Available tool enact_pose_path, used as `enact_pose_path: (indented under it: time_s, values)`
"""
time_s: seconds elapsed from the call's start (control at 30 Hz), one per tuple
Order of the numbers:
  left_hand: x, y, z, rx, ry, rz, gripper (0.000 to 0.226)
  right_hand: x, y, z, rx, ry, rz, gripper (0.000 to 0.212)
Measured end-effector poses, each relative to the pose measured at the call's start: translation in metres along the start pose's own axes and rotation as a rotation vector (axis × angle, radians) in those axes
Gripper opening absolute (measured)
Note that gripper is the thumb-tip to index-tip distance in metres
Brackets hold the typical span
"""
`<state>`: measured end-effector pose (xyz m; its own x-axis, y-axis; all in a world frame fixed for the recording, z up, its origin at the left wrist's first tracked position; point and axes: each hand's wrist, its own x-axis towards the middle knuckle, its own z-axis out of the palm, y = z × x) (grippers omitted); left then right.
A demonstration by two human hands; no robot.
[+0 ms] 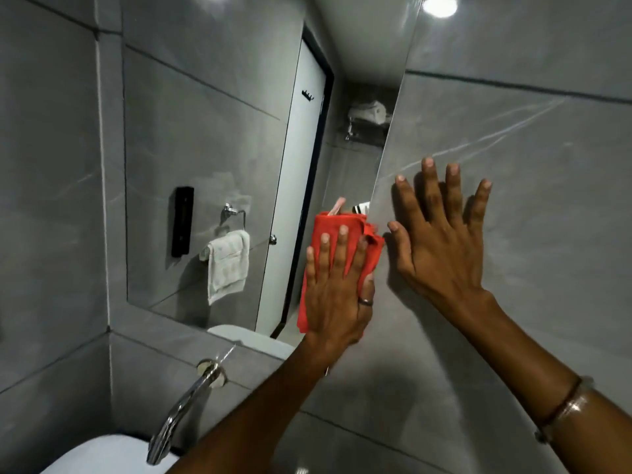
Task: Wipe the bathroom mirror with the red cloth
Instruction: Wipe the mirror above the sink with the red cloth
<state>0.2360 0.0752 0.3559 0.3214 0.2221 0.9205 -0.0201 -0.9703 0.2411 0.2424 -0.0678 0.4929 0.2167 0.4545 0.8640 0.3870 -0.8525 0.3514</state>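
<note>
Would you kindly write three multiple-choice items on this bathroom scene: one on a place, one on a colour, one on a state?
1. Where is the right hand?
A. on the tap
B. flat on the grey wall tile beside the mirror
C. on the door

2. What colour is the cloth?
A. blue
B. red
C. white

3. How is the left hand placed?
A. pressing the cloth against the mirror
B. hanging free
C. gripping the towel

Answers: B, its fingers spread on tile right of the mirror's edge; B, plainly red; A, its palm covers the cloth at the glass.
</note>
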Motion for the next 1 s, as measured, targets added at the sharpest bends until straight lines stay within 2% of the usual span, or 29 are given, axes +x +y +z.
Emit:
enact_pose_path:
  time_s: [0.2, 0.4, 0.67, 0.87, 1.0]
  values:
    - [0.120, 0.015, -0.030, 0.010, 0.089, 0.038, 0.066, 0.062, 0.021, -0.019, 0.078, 0.033, 0.005, 0.072]
    - [0.222, 0.012, -0.075, -0.015, 0.113, 0.090, 0.067, 0.131, 0.038, -0.037, 0.126, 0.086, -0.002, 0.070]
    - [0.284, -0.032, -0.099, 0.008, 0.147, 0.191, 0.067, 0.188, 0.026, -0.038, 0.145, 0.120, -0.050, 0.068]
    - [0.325, -0.079, -0.120, 0.033, 0.177, 0.190, 0.067, 0.223, -0.006, -0.043, 0.182, 0.204, -0.101, 0.066]
    - [0.340, -0.123, -0.133, 0.012, 0.210, 0.112, 0.066, 0.240, -0.038, -0.043, 0.157, 0.193, -0.158, 0.068]
